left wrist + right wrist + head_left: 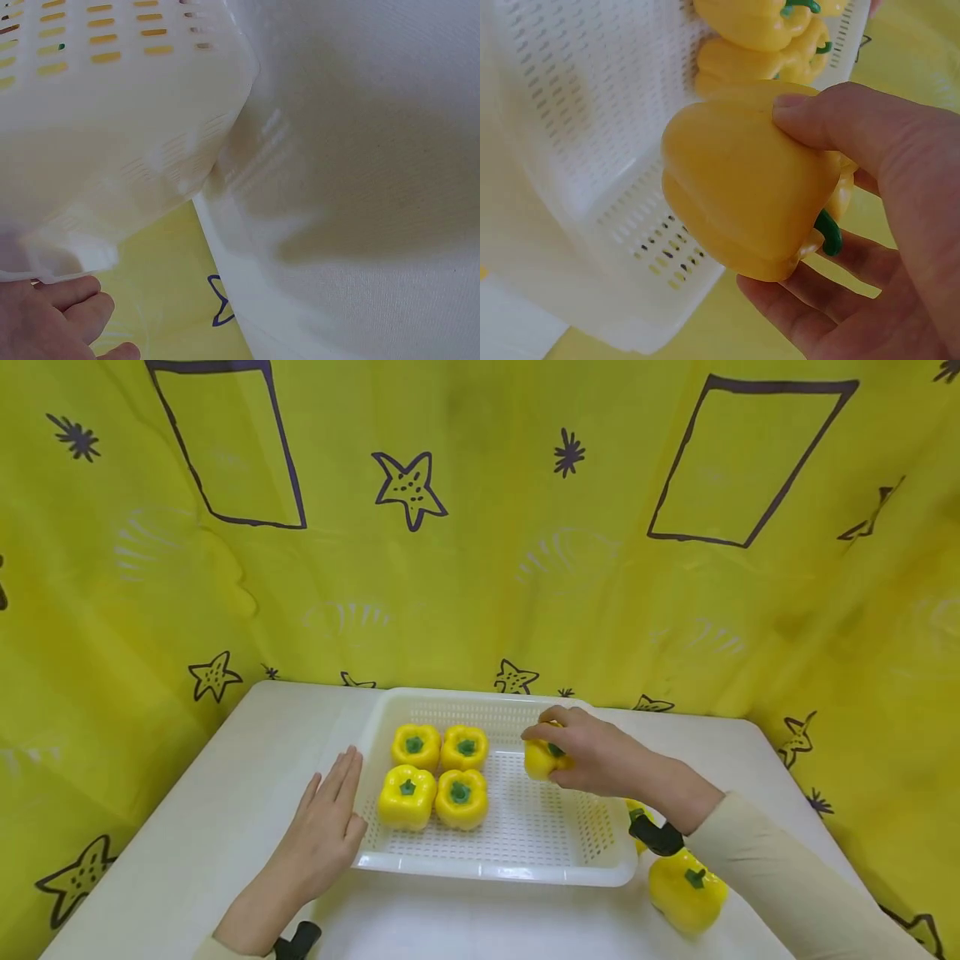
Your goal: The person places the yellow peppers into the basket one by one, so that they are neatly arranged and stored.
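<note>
My right hand grips a yellow bell pepper by its sides, with the green stem toward the palm. It holds the pepper over the right half of a white perforated plastic basket. Several yellow bell peppers sit close together, stems up, in the basket's left half. My left hand lies against the basket's left side, its fingers straight. In the left wrist view, the left fingers touch the basket's rim.
Right of the basket, another yellow bell pepper lies on the white table, and one more is partly hidden behind the right wrist's black strap. A yellow patterned curtain hangs behind the table.
</note>
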{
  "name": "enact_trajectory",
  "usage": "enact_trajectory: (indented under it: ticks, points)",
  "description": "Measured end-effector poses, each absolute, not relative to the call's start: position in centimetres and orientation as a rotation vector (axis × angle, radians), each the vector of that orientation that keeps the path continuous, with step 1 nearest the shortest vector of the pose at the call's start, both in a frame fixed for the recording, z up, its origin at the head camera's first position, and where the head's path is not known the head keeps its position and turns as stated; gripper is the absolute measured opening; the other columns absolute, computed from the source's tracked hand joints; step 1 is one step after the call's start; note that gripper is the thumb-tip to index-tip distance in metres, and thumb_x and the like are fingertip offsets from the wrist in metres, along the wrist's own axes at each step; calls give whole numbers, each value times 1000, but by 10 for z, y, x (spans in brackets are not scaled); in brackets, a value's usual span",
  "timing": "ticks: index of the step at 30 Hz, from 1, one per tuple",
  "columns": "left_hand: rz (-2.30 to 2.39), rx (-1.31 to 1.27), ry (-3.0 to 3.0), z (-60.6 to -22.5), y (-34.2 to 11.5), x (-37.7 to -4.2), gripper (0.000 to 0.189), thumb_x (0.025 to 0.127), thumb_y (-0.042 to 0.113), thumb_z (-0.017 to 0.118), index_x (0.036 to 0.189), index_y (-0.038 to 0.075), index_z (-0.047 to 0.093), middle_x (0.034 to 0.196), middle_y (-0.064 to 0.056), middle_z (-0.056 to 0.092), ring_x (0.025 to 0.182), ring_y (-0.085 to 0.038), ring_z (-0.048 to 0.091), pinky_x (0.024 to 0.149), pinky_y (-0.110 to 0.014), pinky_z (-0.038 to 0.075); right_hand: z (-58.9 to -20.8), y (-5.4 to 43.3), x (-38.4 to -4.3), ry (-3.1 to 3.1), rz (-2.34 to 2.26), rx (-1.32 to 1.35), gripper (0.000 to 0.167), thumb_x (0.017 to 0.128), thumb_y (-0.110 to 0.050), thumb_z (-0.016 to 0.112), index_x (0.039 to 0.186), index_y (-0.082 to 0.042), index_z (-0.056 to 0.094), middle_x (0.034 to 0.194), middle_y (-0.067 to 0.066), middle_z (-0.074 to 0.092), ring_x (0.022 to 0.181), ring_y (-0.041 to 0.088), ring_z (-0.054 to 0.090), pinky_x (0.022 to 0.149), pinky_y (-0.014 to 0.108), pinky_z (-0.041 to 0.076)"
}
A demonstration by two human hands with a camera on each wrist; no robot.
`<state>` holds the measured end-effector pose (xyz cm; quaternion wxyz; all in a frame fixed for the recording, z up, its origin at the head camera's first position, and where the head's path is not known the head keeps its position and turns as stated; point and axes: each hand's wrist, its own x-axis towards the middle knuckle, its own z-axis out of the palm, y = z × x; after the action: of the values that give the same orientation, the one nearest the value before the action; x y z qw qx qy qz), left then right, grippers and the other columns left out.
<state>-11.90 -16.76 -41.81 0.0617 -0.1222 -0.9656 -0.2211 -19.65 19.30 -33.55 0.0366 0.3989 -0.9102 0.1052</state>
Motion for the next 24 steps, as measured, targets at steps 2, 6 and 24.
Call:
enact_trajectory:
  ticks: [2,6,24]
  points:
    - [-663,-375,-2911,-418,-168,-119,70,93,10,43,157,-2,17,165,-19,18,152,-38,18,121,-60,14,-338,190,-197,-2802,310,1234,48,78,-8,78,124,-17,65,120,8,61,102,22,58,83,34,57]
    - [-653,-372,-2908,-419,-168,-119,70,93,11,43,157,-2,17,165,-19,18,152,-38,18,122,-60,14,-343,184,-197,-2832,318,1259,48,78,-8,76,123,-17,65,118,7,62,100,20,58,83,33,56]
    - [-667,-371,-2911,-420,-168,-119,70,93,10,43,157,-2,17,165,-18,17,153,-37,18,122,-60,13,-358,160,-196,-3030,258,1286,48,79,-12,77,125,-16,64,116,6,61,96,17,56,83,32,54]
